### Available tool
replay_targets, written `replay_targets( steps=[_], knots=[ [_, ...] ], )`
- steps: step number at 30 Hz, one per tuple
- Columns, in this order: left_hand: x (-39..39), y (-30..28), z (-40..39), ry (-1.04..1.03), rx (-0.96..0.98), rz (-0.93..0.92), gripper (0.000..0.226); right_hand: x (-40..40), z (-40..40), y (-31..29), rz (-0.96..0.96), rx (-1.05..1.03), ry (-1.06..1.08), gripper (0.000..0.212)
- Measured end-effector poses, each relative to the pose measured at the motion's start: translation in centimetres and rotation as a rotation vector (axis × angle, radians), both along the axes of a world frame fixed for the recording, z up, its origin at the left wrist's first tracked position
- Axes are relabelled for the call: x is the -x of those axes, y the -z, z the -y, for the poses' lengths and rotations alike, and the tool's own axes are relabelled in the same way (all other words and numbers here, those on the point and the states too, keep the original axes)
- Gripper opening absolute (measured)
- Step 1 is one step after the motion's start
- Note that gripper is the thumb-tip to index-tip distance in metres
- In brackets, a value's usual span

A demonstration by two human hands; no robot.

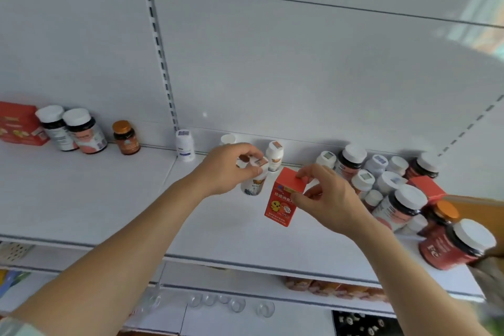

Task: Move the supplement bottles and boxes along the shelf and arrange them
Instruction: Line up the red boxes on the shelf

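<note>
My left hand (231, 166) grips the cap of a small white bottle (253, 185) with an orange label, standing mid-shelf. My right hand (324, 196) pinches the top of a red box (282, 202) with a yellow cartoon chick, just right of that bottle. Two more white bottles, one (275, 155) behind my left hand and one (185, 146) further left, stand by the back wall. A crowded cluster of white-capped bottles (381, 177) fills the shelf's right end. At far left stand a red box (19, 124), two dark bottles (79, 131) and an amber bottle (126, 138).
The white shelf (109, 199) has bare room between the left group and my hands. A large red bottle (452, 248) sits at the right front edge. Lower shelves hold clear hooks (234, 304) and orange packets (335, 286).
</note>
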State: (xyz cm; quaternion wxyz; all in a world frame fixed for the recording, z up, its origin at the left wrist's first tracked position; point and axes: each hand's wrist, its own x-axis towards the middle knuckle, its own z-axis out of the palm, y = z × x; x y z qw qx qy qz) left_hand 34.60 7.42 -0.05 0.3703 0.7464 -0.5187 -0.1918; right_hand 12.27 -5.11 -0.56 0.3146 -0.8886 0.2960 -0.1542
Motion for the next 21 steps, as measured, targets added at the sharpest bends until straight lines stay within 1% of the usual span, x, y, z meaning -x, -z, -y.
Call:
replay_targets(
  steps=[4,9,12,13,18,21],
  knots=[
    [1.1,-0.7,4.5,0.152,0.026,0.084,0.02,2.8,0.6,0.4,0.0,0.001,0.081,0.031],
    [1.7,-0.9,9.9,0.306,-0.044,0.291,0.007,4.4,2.5,1.1,0.016,0.003,0.122,0.032],
    [1.5,-0.3,12.8,0.336,-0.065,0.41,0.02,4.3,4.4,1.6,0.026,-0.006,0.106,0.033],
    [1.3,0.1,13.6,0.34,-0.078,0.438,0.021,4.2,5.2,1.7,0.035,-0.004,0.096,0.034],
    [0.4,2.5,15.8,0.384,-0.097,0.618,0.015,3.7,8.4,2.4,0.049,0.015,0.032,0.033],
    [0.0,3.5,16.2,0.378,-0.056,0.724,0.011,3.3,9.4,2.8,0.062,0.007,0.0,0.035]
  ],
)
